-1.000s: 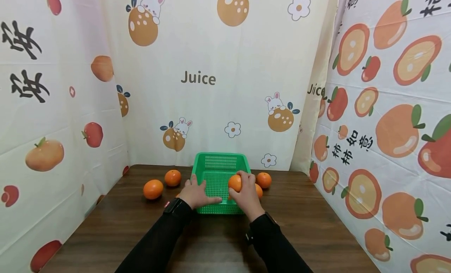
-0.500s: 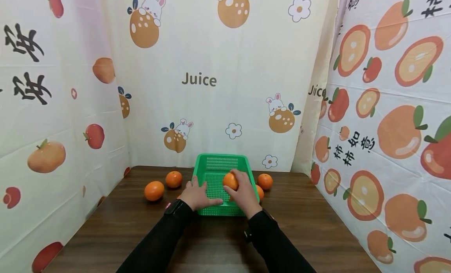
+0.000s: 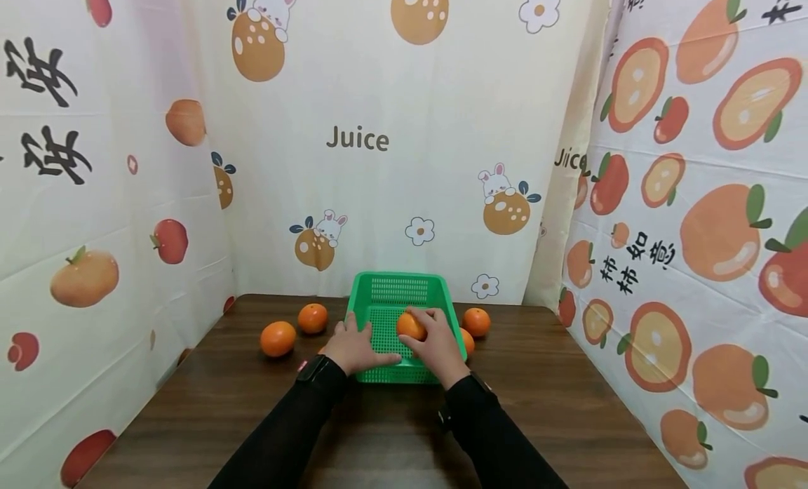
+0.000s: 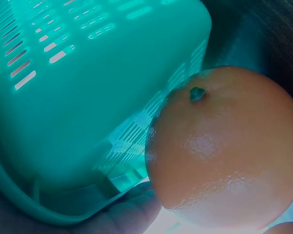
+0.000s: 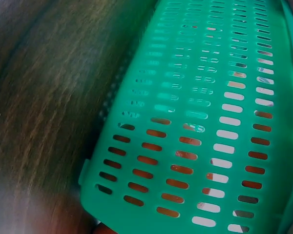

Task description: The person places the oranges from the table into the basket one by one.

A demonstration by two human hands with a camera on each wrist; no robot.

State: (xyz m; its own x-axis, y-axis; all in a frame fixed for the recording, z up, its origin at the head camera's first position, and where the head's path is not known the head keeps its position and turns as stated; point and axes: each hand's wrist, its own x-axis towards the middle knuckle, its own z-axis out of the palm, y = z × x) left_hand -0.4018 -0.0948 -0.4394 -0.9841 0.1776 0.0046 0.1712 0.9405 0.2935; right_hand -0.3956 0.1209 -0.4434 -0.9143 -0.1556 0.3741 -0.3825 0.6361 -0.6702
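My right hand (image 3: 440, 343) pinches a mandarin orange (image 3: 410, 326) between thumb and fingers, over the inside of the green slotted basket (image 3: 400, 282). Fingers spread and thumb stretched out, my left hand (image 3: 353, 347) rests at the basket's near left corner. Close below that hand in the left wrist view is another mandarin orange (image 4: 229, 146) with a small green stem, outside the basket wall (image 4: 102, 87). From the right wrist, the basket's side (image 5: 176, 102) fills much of the view, and orange colour shows through its lower slots. My right fingers are not seen there.
Left of the basket lie two mandarin oranges, a nearer one (image 3: 278, 339) and a farther one (image 3: 312, 318). On the right are another orange (image 3: 476, 322) and one (image 3: 467, 342) partly behind the basket. The brown wooden table (image 3: 398, 433) meets printed curtains (image 3: 404, 194).
My right hand has carried its mandarin orange a little to the left, farther over the basket's inside. The left hand keeps its place at the corner.
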